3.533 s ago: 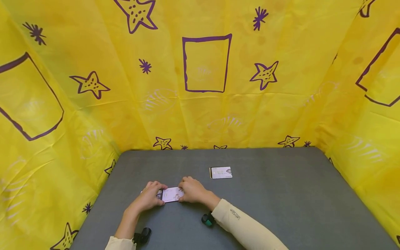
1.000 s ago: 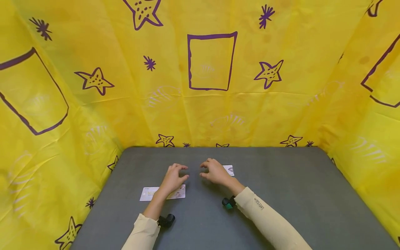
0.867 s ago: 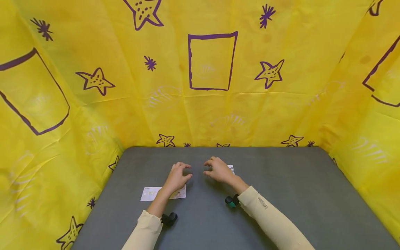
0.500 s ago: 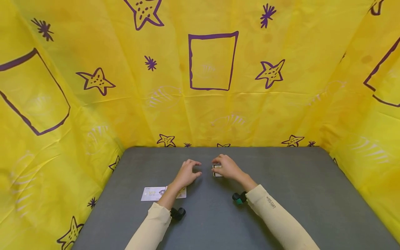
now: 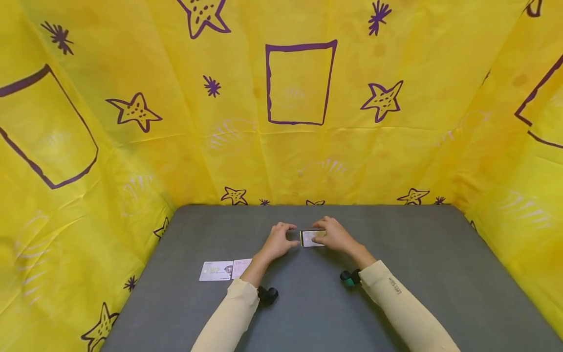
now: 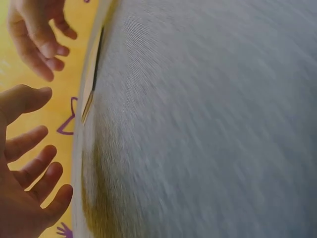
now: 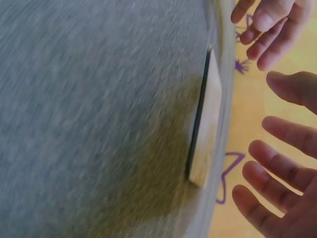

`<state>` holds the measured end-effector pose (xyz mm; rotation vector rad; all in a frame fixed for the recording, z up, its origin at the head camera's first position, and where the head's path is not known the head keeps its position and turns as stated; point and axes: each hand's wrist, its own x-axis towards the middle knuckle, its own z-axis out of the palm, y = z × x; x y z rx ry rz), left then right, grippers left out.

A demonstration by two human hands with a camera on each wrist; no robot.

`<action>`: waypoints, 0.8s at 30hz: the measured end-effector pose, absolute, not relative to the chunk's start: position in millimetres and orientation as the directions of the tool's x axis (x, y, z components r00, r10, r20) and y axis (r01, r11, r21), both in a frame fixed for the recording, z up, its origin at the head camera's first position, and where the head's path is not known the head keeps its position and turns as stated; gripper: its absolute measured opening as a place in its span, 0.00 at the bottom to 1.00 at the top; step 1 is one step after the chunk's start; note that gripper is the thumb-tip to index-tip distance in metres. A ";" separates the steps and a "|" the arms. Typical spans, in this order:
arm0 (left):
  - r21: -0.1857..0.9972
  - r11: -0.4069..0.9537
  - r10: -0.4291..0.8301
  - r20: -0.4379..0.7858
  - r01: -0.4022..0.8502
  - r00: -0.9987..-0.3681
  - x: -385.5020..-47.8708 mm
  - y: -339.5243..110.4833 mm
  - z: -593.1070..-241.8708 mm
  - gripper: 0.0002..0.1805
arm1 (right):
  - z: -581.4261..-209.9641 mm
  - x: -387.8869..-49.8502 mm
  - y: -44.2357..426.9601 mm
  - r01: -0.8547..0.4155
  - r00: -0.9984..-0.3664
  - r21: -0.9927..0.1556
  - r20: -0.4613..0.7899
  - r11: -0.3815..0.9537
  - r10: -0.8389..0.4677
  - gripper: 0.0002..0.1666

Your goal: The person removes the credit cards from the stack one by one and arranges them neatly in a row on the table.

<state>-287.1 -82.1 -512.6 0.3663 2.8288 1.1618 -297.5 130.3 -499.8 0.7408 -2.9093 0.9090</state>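
A pale plastic card (image 5: pixel 309 238) lies toward the back of the grey table, with a dark and yellow strip showing along its left edge. Just left of it hovers my left hand (image 5: pixel 279 240), thumb and fingers spread apart and holding nothing. My right hand (image 5: pixel 337 235) hangs over the card's right end and hides part of it. In the right wrist view the card (image 7: pixel 208 119) sits on the table, apart from the loosely bent fingers of the right hand (image 7: pixel 282 183). The left wrist view also shows the left hand (image 6: pixel 25 168) clear of the card (image 6: pixel 90 79).
Nearer on the left, a white card marked VIP (image 5: pixel 215 271) lies edge to edge with another pale card (image 5: pixel 241 268), partly hidden by my left forearm. The grey table (image 5: pixel 396 274) is enclosed by yellow cloth walls (image 5: pixel 290 166) with purple drawings.
Earlier both hands held the pale card beside the VIP card at the left. They let go, then moved right and back to either side of the far card.
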 end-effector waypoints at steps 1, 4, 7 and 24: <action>0.706 0.681 0.244 0.031 0.194 -0.969 -288.0 -80.2 -512.8 0.25 | -500.6 -297.8 132.3 -0.435 -0.890 -0.538 0.136 0.722 -0.435 0.24; 0.719 0.670 0.252 0.016 0.186 -0.968 -290.5 -74.3 -513.2 0.26 | -503.4 -299.1 137.2 -0.422 -0.894 -0.539 0.115 0.729 -0.433 0.26; 0.704 0.681 0.270 0.013 0.201 -0.963 -291.4 -69.3 -514.7 0.27 | -506.7 -300.5 140.6 -0.423 -0.893 -0.524 0.101 0.739 -0.439 0.28; 0.478 0.842 0.313 -0.053 0.251 -0.948 -299.1 -44.9 -517.5 0.33 | -508.9 -312.7 152.9 -0.431 -0.874 -0.421 -0.025 0.798 -0.485 0.31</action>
